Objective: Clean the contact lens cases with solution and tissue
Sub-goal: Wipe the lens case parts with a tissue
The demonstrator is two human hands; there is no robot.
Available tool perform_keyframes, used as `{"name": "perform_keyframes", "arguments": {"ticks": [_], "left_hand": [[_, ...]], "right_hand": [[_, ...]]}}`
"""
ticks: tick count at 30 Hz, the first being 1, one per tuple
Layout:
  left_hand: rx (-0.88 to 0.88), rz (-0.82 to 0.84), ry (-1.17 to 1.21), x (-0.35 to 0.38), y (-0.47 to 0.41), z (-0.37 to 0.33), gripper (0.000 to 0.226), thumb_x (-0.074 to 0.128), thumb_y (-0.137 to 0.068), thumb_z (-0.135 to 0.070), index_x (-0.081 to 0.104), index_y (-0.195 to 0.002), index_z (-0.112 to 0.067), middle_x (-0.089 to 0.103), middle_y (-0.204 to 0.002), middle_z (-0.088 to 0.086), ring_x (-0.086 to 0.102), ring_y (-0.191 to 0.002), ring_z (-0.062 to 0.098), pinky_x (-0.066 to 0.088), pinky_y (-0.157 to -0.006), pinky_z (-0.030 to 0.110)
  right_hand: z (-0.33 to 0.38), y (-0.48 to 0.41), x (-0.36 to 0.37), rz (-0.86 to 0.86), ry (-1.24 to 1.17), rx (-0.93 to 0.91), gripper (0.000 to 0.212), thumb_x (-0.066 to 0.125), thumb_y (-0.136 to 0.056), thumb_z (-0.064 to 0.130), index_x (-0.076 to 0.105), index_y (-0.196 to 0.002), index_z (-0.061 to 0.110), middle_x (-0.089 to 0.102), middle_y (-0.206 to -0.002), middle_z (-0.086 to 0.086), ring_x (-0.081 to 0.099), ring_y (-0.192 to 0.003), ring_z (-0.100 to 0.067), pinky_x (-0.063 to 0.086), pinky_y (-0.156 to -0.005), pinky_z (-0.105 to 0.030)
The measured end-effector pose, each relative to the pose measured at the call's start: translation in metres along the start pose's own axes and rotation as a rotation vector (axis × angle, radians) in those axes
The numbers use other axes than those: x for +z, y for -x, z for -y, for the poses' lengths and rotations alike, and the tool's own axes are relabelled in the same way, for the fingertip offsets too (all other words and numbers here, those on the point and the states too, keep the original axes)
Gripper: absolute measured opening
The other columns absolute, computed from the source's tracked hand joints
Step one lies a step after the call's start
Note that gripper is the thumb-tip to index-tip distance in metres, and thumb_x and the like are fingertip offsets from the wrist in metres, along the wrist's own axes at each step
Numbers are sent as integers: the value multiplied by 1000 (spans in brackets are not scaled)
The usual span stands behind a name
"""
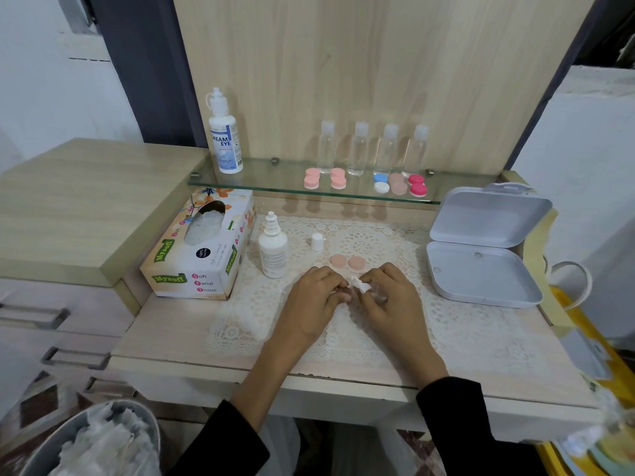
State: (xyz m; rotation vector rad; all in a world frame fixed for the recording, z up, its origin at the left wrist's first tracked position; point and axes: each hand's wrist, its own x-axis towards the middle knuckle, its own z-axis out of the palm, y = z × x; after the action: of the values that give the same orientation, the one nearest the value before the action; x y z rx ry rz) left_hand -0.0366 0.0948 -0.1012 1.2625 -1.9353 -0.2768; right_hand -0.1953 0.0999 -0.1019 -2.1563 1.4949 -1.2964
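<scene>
A crumpled white tissue was pinched by the right grip; the curled left grip's hold could not be told. Soft and tearable, it was judged best held bunched.

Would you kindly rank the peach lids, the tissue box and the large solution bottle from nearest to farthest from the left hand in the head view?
From the left hand:
1. peach lids, just behind it on the lace mat.
2. tissue box, off to its left.
3. large solution bottle, back-left on the glass shelf.
</scene>
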Motion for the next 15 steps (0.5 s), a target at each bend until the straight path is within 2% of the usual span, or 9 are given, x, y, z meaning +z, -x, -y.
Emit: {"name": "perform_keyframes", "arguments": {"ticks": [3, 7, 11, 15], "left_hand": [[7, 3, 0, 0, 0, -1, 8, 72, -79, -15, 70, -85, -10, 64, -85, 0, 54, -82, 13, 34, -73, 12], [0, -4, 16, 1, 0, 1, 7, 73, -79, -16, 69, -82, -12, 64, -83, -3, 50, -80, 8, 33, -74, 6], [-20, 17, 72, 1, 0, 3, 7, 71, -81, -18, 69, -84, -13, 64, -84, -6, 51, -80, 5, 34, -75, 7], [-63, 77, 166, -1, 0, 2, 7, 67, -85, -20, 67, -87, -13, 63, -85, -9, 53, -81, 4, 39, -76, 14]], "right_hand": [[1, 0, 0, -10, -3, 9, 13, 62, -82, 26, 65, -88, 15, 52, -84, 6, 53, -71, -12, 43, -57, -29], [1, 1, 1, -40, -28, 29, 10, 66, -80, 21, 67, -88, 15, 56, -84, 6, 54, -72, -7, 43, -57, -24], [2, 1, 0, -72, -51, 47, 4, 67, -80, 12, 65, -82, 14, 54, -79, 7, 53, -72, -6, 35, -57, -12], [3, -1, -1, -121, -78, 95, 10, 66, -84, 13, 61, -77, 18, 54, -77, 7, 53, -71, -10, 39, -56, -19]]}}
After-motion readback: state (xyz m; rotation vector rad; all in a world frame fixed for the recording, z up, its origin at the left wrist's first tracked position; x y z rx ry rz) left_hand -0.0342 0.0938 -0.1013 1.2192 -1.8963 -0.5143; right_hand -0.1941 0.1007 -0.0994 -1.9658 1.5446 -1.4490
